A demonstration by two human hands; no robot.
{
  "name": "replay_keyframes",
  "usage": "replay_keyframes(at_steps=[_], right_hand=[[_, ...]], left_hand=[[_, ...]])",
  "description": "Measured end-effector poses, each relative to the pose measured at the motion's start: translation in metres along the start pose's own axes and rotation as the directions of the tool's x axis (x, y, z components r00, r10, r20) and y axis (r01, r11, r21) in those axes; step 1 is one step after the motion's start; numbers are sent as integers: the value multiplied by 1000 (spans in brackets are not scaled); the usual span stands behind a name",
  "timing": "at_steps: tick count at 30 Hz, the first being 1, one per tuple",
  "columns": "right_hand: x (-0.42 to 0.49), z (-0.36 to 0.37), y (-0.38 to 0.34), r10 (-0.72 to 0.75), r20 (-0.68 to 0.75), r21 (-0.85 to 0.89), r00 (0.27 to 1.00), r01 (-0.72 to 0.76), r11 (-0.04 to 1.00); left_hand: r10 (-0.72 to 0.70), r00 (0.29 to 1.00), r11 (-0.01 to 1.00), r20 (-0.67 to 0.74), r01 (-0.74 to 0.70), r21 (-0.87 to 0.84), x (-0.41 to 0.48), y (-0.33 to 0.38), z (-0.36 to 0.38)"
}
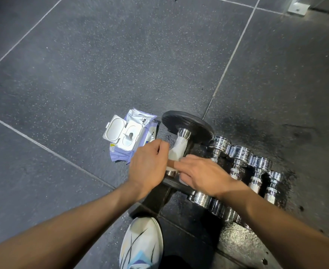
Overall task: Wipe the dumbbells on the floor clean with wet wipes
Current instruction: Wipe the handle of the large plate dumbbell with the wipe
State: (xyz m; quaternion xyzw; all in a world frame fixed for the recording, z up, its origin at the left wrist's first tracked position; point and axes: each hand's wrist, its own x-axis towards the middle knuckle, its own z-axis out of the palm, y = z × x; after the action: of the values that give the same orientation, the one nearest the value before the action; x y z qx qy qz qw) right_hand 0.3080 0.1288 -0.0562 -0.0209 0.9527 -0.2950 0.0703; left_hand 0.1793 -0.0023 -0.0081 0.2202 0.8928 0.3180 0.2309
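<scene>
- Floor (82,74): dark speckled rubber tiles with pale seams; wet-looking dark patches at 3 o'clock of the frame.
- Black-plate dumbbell (187,123): the largest weight, lying on the floor just right of frame centre. One ribbed black disc faces up at its 12 o'clock end. A chrome collar and handle run down toward 6 o'clock, under both hands.
- Chrome dumbbells (239,152): a row of small polished ones with knurled grips, side by side at 3 o'clock of the big dumbbell and touching one another.
- Shoe (140,243): white with dark and blue markings, at 6 o'clock of the frame.
- Wipes pack (140,117): purple and silver, at 9 o'clock of the black disc; white flip lid (114,131) open, a wipe tip showing in the slot.
- Left hand (148,166): fingers (162,145) curled together, pinching the wipe's 9 o'clock edge.
- Right hand (206,175): fingers (181,165) close together and nearly straight, laid across the wipe and pressing it on the handle.
- Wet wipe (179,148): white, wrapped round the handle just below the collar, between the two sets of fingers; more white shows under the right palm.
</scene>
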Motion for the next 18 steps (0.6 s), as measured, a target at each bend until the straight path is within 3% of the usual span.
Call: replay_keyframes(at_steps=[6,9,12,14,18], right_hand=[[17,-14,14,291,-218,-215,932,-337,917],[4,-6,8,365,-301,-135,881,-419,898],[-10,2,-4,416,-101,-83,904,-424,902],[-11,4,-5,403,-42,-33,914,-404,914],[-3,-4,-1,381,-315,127,869,-359,925]], left_hand=[[3,1000,1000,6,-3,9,0,2,-1],[4,1000,1000,8,-4,8,1,0,-1],[10,1000,1000,9,-10,4,2,-3,0],[17,1000,1000,4,-17,6,1,-1,0],[13,1000,1000,5,-13,7,0,1,-1]])
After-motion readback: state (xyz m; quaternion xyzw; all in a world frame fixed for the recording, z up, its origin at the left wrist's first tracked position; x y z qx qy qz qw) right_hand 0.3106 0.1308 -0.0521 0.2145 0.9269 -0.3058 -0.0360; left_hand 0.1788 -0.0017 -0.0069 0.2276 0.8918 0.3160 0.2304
